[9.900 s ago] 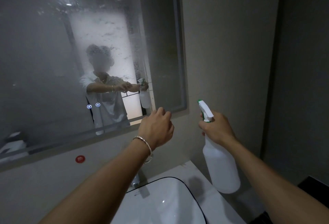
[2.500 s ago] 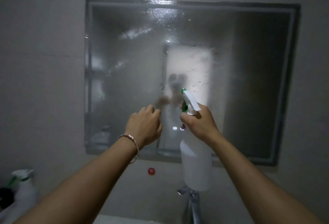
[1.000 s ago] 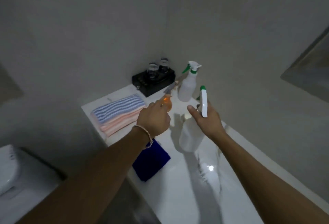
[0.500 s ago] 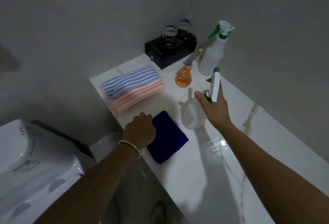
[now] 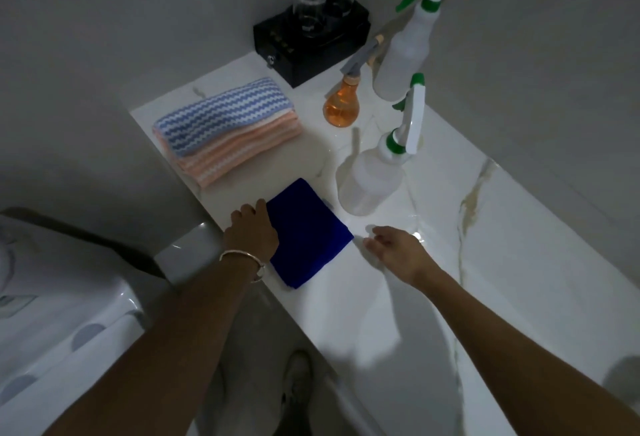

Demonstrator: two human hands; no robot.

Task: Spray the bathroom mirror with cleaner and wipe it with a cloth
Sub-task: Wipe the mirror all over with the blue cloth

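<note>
A white toilet [image 5: 52, 297] stands off the bench's [image 5: 519, 262] front edge. The left grip [image 5: 252, 233], a bangle at its wrist, rests on the left side of the blue cloth [image 5: 308, 231] with its fingers bent down over that edge. Whether they already pinch the fabric cannot be told. The cloth lies folded flat at the bench's front edge, its sides about parallel to that edge. It looks close to square, so its long axis is hard to call, though it seems to run along the edge. Further along that edge, toward the far end, sits a stack of striped cloths [image 5: 225, 130], and a black tray [image 5: 311, 40] with glasses stands at the far end by the wall. An orange bottle [image 5: 341, 106] comes next. The spray bottle [image 5: 374, 175] stands upright just beside the cloth's far right side, in nobody's hold, its nozzle pointing toward the far end. A second sprayer [image 5: 405, 54] stands behind it. The right grip [image 5: 394, 245] hovers released, fingers loose and empty, just off the cloth's right corner. Spraying looks finished and picking up the cloth is the step in hand. The next move calls for a firm pinch, a lift, and a turn toward the mirror, which is out of view.
</note>
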